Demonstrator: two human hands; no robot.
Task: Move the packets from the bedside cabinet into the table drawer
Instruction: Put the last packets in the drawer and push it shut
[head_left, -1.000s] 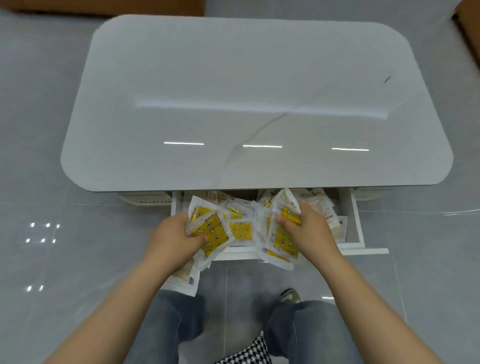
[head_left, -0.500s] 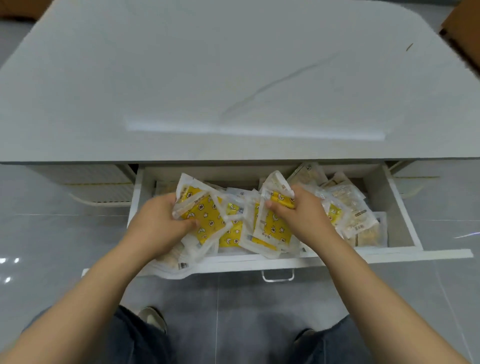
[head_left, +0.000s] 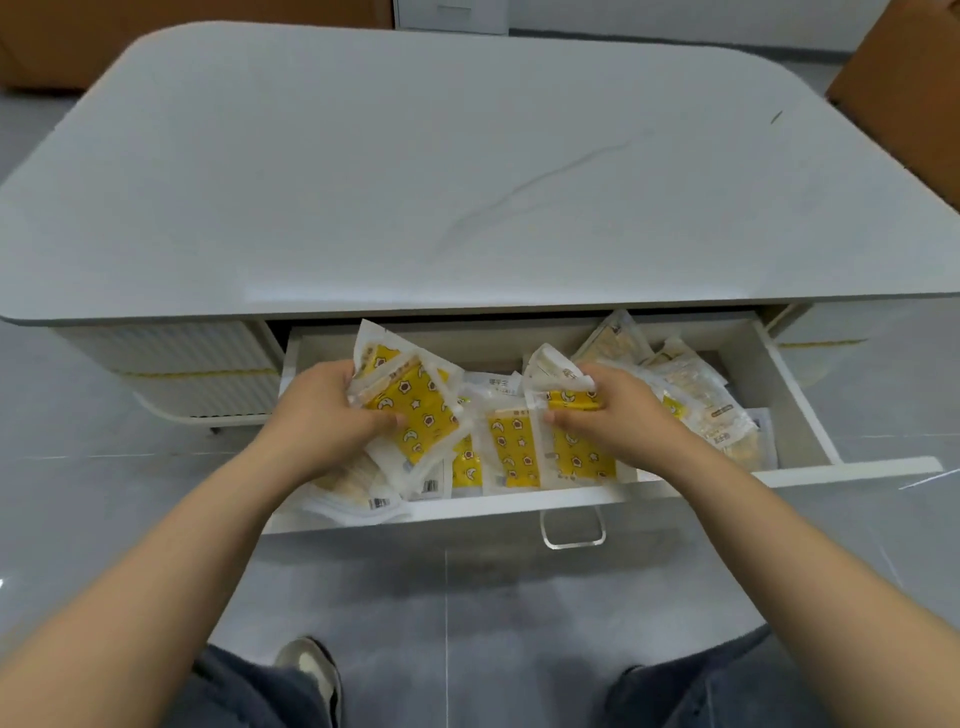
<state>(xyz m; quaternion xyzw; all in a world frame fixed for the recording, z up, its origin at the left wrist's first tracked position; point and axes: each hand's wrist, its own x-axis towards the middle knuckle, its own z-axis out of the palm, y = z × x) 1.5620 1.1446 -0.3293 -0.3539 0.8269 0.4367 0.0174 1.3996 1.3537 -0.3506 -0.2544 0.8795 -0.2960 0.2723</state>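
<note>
The white table drawer stands pulled out under the tabletop. Several yellow-and-white packets lie in it, and paler packets are piled at its right end. My left hand grips a bunch of yellow packets over the drawer's left part. My right hand grips another bunch of yellow packets over the drawer's middle. A few packets hang over the front rim at the left. The bedside cabinet is out of view.
The white marble-look tabletop overhangs the back of the drawer. A clear handle hangs from the drawer front. My knees and one shoe are on the grey tiled floor below. Brown furniture stands at the far right.
The view has dropped closer to the drawer. Both hands have carried their packets from above the drawer front down into the drawer, and my right hand's bunch lies lower among the others.
</note>
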